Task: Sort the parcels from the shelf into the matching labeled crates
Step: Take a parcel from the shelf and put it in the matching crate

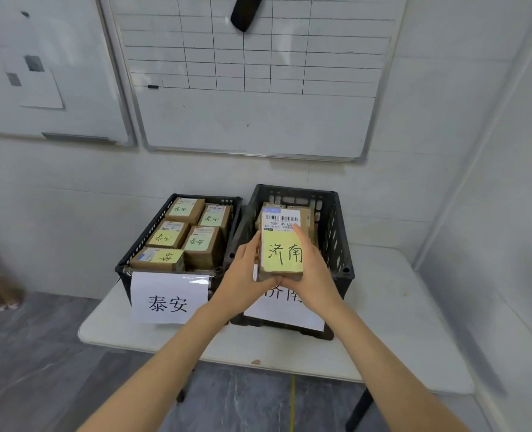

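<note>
head view: left hand (242,283) and right hand (315,275) clamp parcel (281,254) by side edges, yellow 济南 note facing up for label check. parcel above front of right crate (336,226), whose half-hidden sign seems matching. left crate (147,233) just beside it: 泰安 lot.

head view, forward-down, near crates (236,244)

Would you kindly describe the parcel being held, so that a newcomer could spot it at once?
On the white table below the whiteboard stand two black crates side by side. Over the front of the right crate, the left hand and right hand hold one brown parcel between them. Its yellow note reads 济南, whereas the parcels lying in the left crate read 泰安.
</note>
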The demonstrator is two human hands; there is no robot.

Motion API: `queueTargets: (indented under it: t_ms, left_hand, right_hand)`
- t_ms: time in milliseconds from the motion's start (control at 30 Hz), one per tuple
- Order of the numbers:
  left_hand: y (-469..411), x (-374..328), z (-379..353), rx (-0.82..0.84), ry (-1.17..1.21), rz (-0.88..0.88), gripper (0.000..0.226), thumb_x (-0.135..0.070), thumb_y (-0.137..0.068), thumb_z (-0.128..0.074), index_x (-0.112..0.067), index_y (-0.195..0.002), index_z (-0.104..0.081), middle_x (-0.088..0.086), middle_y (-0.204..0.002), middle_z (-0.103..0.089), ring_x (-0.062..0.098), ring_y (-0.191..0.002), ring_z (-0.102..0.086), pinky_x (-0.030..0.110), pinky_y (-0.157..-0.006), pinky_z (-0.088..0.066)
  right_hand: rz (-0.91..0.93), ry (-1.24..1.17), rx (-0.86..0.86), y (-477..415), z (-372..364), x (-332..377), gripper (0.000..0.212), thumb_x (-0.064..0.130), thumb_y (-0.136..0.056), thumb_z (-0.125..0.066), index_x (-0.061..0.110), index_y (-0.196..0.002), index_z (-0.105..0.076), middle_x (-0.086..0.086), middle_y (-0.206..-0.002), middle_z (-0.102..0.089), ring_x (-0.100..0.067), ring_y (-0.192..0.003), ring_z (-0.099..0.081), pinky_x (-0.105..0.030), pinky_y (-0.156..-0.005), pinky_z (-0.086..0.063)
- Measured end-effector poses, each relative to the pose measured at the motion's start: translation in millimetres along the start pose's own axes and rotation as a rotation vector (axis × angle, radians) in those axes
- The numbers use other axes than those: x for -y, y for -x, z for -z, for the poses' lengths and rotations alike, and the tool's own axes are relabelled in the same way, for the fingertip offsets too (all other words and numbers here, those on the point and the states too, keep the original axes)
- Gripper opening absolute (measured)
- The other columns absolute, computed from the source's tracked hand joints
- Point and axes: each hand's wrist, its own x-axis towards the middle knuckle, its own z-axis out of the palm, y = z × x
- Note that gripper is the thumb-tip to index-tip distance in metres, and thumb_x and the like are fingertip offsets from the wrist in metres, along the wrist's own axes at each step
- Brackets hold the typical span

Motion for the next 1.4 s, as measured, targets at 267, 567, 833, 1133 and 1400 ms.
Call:
queueTargets:
  t_ms: [267,567,833,1133,1400]
  left_hand:
    - [-73.7,27.8,-11.9,0.104,-0.391,-0.075,0.085,-0.058,-0.091,-0.051,-0.032,-0.156,-0.002,-0.005,-0.147,-0.037,0.014,-0.130,-0.045,0.044,-0.111,-0.032]
    - [-158.9,87.1,16.9,0.075,-0.593,0.036,0.072,-0.058,-0.097,-0.036,-0.029,-0.156,-0.007,-0.003,-0.156,-0.029,0.020,-0.141,-0.032,0.046,-0.116,-0.020]
    - [-216.3,141.9,39.3,0.079,-0.622,0.073,0.066,-0.058,-0.098,-0.030,-0.028,-0.155,-0.014,-0.002,-0.156,-0.030,0.019,-0.143,-0.029,0.047,-0.118,-0.020]
    - [-244.4,182.4,47.7,0.132,-0.654,0.109,0.066,-0.058,-0.098,-0.028,-0.028,-0.154,-0.016,-0.002,-0.155,-0.033,0.018,-0.142,-0.031,0.048,-0.119,-0.021]
    - [-251.6,198.4,50.7,0.154,-0.668,0.124,0.070,-0.062,-0.093,-0.022,-0.027,-0.153,-0.019,-0.003,-0.152,-0.037,0.018,-0.141,-0.033,0.050,-0.116,-0.025]
  right_hand:
    - [-0.057,0.065,-0.012,-59.8,11.9,-49.1,0.118,0.033,-0.074,-0.086,0.045,-0.155,-0.001,-0.001,-0.154,-0.035,-0.017,-0.138,-0.040,-0.047,-0.107,-0.045]
    - [-0.250,0.160,0.057,-141.4,12.3,-104.1,0.118,0.023,-0.077,-0.083,0.035,-0.158,0.002,-0.004,-0.155,-0.034,-0.020,-0.137,-0.040,-0.046,-0.110,-0.040]
    - [-0.365,0.189,0.306,-197.8,-52.3,-141.9,0.118,0.031,-0.080,-0.081,0.039,-0.156,0.010,-0.006,-0.156,-0.033,-0.024,-0.139,-0.039,-0.050,-0.113,-0.038]
    - [-0.452,0.223,0.456,-217.4,-118.7,-177.5,0.114,0.027,-0.086,-0.075,0.039,-0.154,0.017,-0.007,-0.162,-0.021,-0.025,-0.145,-0.032,-0.049,-0.116,-0.034]
    - [-0.491,0.247,0.494,-223.3,-146.2,-193.1,0.104,0.028,-0.096,-0.064,0.041,-0.152,0.022,-0.018,-0.164,0.006,-0.034,-0.151,-0.014,-0.049,-0.118,-0.023]
